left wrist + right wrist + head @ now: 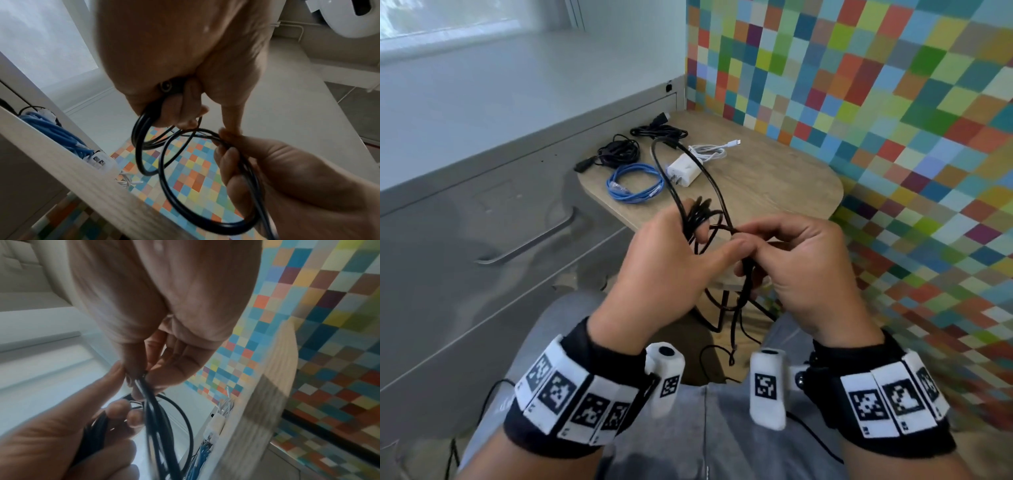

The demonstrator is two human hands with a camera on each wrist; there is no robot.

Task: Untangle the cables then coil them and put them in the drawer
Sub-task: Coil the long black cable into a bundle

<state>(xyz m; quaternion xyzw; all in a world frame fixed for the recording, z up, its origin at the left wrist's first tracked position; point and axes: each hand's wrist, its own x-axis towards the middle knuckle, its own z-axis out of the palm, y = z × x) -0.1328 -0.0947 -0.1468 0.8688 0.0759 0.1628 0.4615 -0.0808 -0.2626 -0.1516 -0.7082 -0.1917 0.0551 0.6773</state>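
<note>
Both hands hold one black cable [690, 171] in front of me, above my lap. My left hand [681, 253] grips several coiled turns of it, fingers curled through the loops, with a round plug end [166, 85] tucked against the palm. My right hand [770, 246] pinches the strands where they cross, right beside the left thumb. A big loop [164, 175] arcs up over the table, and loose cable hangs down between my knees. In the right wrist view the right fingertips [148, 371] squeeze the black strands [158, 421]. The grey drawer front [482, 274] with its handle [527, 243] is shut at my left.
A small wooden table [774, 185] ahead carries a coiled blue cable [635, 183], two coiled black cables [619, 150], a white charger [685, 169] and a white cable [709, 150]. A chequered coloured wall [859, 102] rises on the right.
</note>
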